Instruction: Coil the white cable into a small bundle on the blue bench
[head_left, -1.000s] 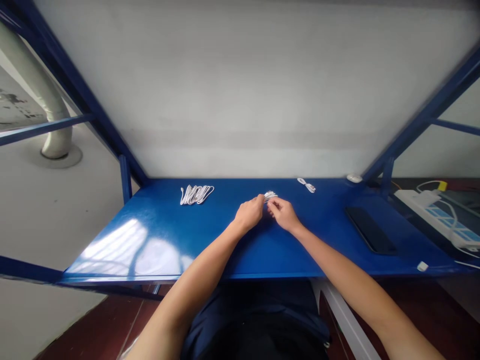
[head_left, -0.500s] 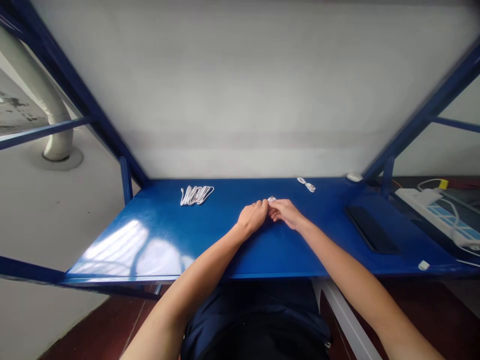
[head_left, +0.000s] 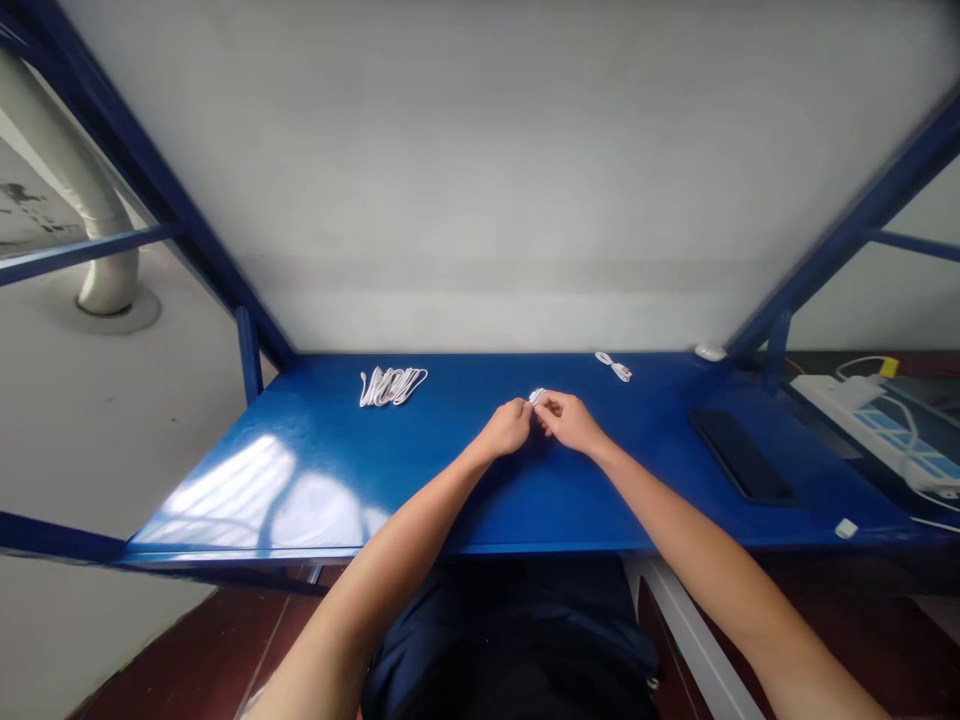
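Note:
A small white cable bundle (head_left: 537,396) shows between my two hands over the middle of the blue table (head_left: 450,500). My left hand (head_left: 508,427) is closed on its left side, the fingertips pinched around it. From the right, my right hand (head_left: 566,420) pinches the same cable with thumb and fingers. Most of the cable is covered by my fingers. To the left lies a row of several coiled white cables (head_left: 391,386). One more tied white cable (head_left: 614,366) rests at the back, right of my hands.
On the right lies a black phone-like slab (head_left: 741,456), with a small white adapter (head_left: 846,528) nearer the front edge. A white power strip (head_left: 877,425) with plugged leads sits at the far right. A white rounded object (head_left: 709,353) stands by the back right frame.
My hands have shifted slightly and the fingers have rearranged, so more of the white cable shows between them. The other things on the table stay where they were.

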